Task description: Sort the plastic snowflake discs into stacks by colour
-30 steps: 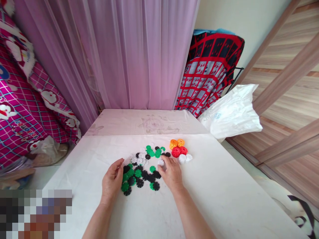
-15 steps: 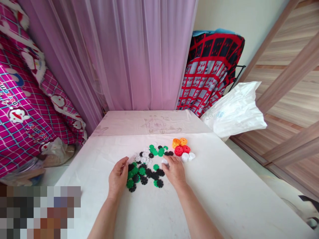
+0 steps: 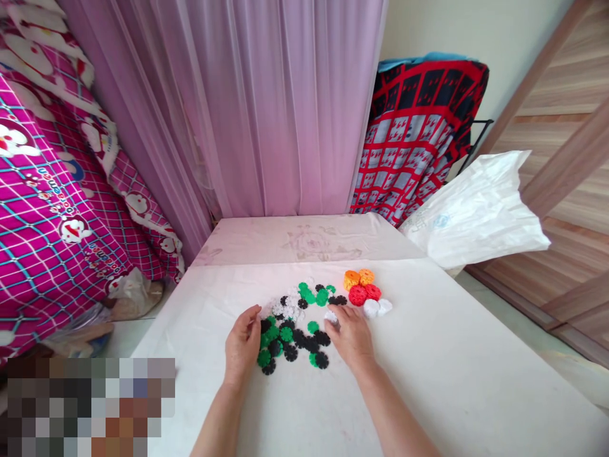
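Observation:
Loose snowflake-shaped plastic discs lie on the white tablecloth between my hands: green discs, black discs and white discs, some overlapping. At the left edge of this spread is my left hand, its fingers curled in toward the thumb; anything between them is too small to make out. My right hand is on the other side, with thumb and fingers closed around a small stack of white snowflake discs. Behind it stand orange stacks, red stacks and white stacks.
The table reaches back to a purple curtain. A white plastic bag sticks up by its right edge, near a red-and-black patterned cloth. Pink checked fabric hangs at the left.
The whole view has shifted, so everything appears a little farther right and lower. Both hands keep nearly the same places beside the discs; the stacks stand as before.

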Demonstrator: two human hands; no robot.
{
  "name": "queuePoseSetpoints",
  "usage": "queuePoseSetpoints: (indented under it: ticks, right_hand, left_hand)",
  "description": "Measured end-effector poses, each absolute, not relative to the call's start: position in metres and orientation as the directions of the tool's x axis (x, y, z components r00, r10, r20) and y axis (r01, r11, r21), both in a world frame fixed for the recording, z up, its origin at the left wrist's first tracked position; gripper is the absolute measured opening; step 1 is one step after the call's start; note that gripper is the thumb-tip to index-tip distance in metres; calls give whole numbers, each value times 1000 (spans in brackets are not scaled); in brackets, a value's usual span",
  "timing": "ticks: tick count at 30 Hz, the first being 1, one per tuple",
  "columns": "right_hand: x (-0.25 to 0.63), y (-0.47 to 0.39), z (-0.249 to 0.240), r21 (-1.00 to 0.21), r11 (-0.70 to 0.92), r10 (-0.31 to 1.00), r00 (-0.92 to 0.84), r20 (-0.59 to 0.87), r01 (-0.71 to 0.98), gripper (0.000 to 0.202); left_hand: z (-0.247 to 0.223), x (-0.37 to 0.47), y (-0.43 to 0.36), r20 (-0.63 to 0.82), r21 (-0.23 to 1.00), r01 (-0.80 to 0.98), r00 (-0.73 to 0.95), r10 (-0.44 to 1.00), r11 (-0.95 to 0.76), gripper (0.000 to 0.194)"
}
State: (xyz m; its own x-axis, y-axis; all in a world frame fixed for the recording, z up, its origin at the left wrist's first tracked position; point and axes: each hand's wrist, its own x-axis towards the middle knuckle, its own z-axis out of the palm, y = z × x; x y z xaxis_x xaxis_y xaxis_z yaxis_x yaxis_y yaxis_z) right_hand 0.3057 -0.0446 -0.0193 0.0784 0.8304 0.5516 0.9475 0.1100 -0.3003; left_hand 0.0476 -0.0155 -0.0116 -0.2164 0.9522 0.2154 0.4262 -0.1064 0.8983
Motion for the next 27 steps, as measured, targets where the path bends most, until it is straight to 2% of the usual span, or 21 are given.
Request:
queuePoseSetpoints:
  ticks: [15, 27]
  right_hand:
    - [308, -44, -23, -276, 136, 801, 59, 596, 951, 23]
    - [308, -45, -19, -341, 163, 797, 80, 599, 926, 24]
  left_hand:
    - [-13, 49, -16, 232, 904, 410, -224, 947, -124, 38]
    - [-8, 50, -17, 222, 904, 411, -219, 950, -116, 38]
